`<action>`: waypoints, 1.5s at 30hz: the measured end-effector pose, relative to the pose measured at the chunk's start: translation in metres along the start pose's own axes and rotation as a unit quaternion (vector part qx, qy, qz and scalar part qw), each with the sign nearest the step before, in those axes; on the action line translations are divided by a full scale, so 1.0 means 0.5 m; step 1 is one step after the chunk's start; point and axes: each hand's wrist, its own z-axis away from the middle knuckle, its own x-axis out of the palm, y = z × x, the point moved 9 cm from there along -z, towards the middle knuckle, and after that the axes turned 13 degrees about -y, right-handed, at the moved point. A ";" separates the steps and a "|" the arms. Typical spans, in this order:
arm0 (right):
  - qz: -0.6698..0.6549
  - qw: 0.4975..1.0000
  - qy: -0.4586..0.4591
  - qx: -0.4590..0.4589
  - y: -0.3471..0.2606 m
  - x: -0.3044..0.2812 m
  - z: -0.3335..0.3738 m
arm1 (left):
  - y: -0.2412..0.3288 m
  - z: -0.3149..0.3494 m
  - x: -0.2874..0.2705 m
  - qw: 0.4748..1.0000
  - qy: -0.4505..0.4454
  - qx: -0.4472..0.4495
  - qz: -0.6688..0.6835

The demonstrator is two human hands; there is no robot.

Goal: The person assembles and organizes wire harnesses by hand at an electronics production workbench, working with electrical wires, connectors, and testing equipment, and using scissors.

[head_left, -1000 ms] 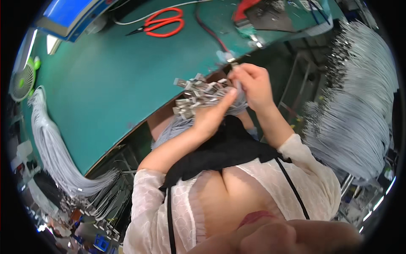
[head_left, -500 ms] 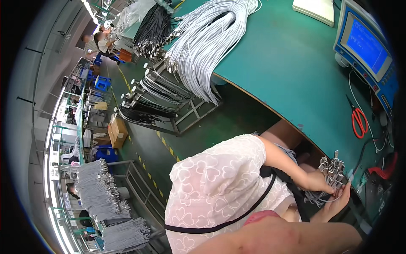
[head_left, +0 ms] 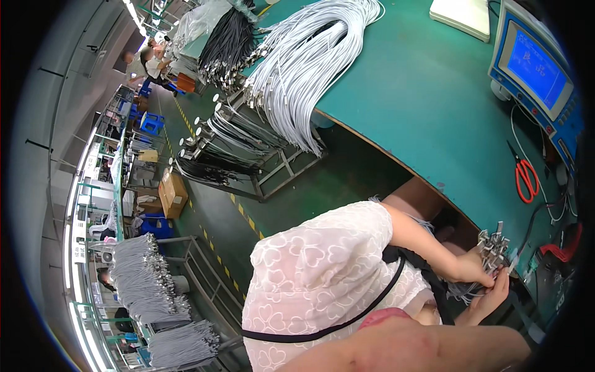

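At the right edge of the green bench, my left hand (head_left: 473, 266) is closed round a bunch of grey cables (head_left: 462, 291). Their silver metal connectors (head_left: 494, 245) stick up out of the grip in a cluster. My right hand (head_left: 489, 302) is just below and to the right, its fingers raised and pressed together against the near side of the bunch. A small pale, clear-looking tip (head_left: 514, 257) on a dark lead is right beside its fingertips. Whether the fingers hold a connector or that tip is hidden.
On the green bench (head_left: 396, 93) lie red-handled scissors (head_left: 527, 180), a blue tester with a lit screen (head_left: 537, 65) and a large white cable bundle (head_left: 316, 62). Racks of cables (head_left: 142, 282) and a cardboard box (head_left: 171, 193) stand on the floor leftward. People sit farther off.
Both hands stay at the bench edge with the bunch. The connectors have turned and shifted slightly right, and my right fingers have drawn in a little. The tester's screen shows different content.
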 end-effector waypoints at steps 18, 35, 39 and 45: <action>0.021 0.991 0.019 -0.130 -0.035 -0.003 0.054 | 0.021 0.087 -0.009 0.986 -0.009 -0.010 -0.167; 0.036 0.981 -0.027 -0.189 -0.057 0.003 0.108 | -0.005 0.129 0.007 0.993 -0.009 0.102 -0.061; 0.075 0.979 0.018 -0.186 -0.063 -0.055 0.107 | -0.013 0.106 0.016 0.987 -0.010 0.006 -0.158; 0.102 0.983 -0.036 -0.150 -0.058 0.020 0.041 | -0.021 0.073 -0.032 0.998 0.002 -0.051 -0.028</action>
